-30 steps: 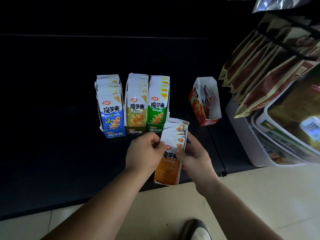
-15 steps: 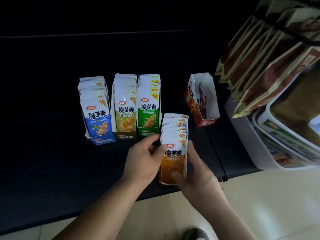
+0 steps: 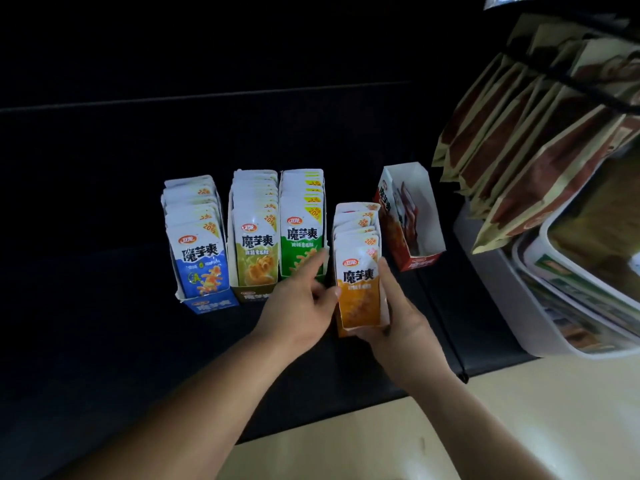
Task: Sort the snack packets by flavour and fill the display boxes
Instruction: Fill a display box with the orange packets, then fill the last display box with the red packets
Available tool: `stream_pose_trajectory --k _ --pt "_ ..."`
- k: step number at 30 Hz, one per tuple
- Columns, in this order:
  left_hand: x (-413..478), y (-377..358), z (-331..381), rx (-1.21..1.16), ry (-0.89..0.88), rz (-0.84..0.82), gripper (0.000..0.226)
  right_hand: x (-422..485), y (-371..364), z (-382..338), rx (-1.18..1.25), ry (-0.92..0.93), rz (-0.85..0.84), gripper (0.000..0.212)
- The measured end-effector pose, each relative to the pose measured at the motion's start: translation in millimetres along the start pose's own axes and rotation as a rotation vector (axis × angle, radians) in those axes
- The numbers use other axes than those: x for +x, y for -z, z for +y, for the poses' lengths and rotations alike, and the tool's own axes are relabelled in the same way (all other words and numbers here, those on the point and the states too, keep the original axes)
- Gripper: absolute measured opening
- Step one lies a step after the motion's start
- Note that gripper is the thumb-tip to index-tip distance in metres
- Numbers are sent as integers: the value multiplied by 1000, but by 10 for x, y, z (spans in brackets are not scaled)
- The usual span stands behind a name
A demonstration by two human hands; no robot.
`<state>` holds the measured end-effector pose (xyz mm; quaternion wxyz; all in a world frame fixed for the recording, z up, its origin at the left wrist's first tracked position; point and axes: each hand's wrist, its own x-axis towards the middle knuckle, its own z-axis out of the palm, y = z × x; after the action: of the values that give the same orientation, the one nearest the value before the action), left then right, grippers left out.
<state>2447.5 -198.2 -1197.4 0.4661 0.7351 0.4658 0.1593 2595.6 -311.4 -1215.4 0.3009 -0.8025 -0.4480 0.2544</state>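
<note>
Three full display boxes stand side by side on the dark shelf: blue (image 3: 199, 261), olive-yellow (image 3: 256, 251) and green (image 3: 301, 237). Just right of the green one, a little nearer to me, is the orange box (image 3: 358, 282), packed with orange packets. My right hand (image 3: 394, 323) grips its right side and front bottom corner. My left hand (image 3: 298, 299) lies against its left side with the thumb on the edge, and its straight fingers reach to the front of the green box. A red box (image 3: 420, 216) stands further right, holding only a few red packets.
Rows of brown snack bags (image 3: 519, 133) hang at the upper right, overhanging white tubs (image 3: 502, 289) of other goods beside the shelf. The dark shelf (image 3: 104, 341) ends near me at a cream tiled floor (image 3: 519, 427).
The orange box has moved away from me and now sits close beside the green box. My left hand's fingers have straightened out from their grip on it.
</note>
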Motion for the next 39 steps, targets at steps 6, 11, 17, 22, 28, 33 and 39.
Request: stream_pose_trajectory --k 6,11,17,22,28,33,39 --pt "147 179 -59 -69 53 3 57 668 -137 -143 235 -16 -78 114" --pt "140 97 -135 -116 48 -114 76 881 -39 -204 204 -35 -132 111" --pt "106 -84 11 -72 -50 4 70 846 40 -243 208 -2 -84 105" --pt "162 -123 142 -137 -131 100 38 540 102 -56 294 -9 323 68" --pt "121 -205 231 -173 -157 48 34 587 283 203 141 -23 174 59" --pt "91 -196 183 -148 -140 40 35 549 354 260 0 -38 100 60" --pt "-54 -153 122 -109 -130 -33 30 -266 199 69 203 -99 66 41"
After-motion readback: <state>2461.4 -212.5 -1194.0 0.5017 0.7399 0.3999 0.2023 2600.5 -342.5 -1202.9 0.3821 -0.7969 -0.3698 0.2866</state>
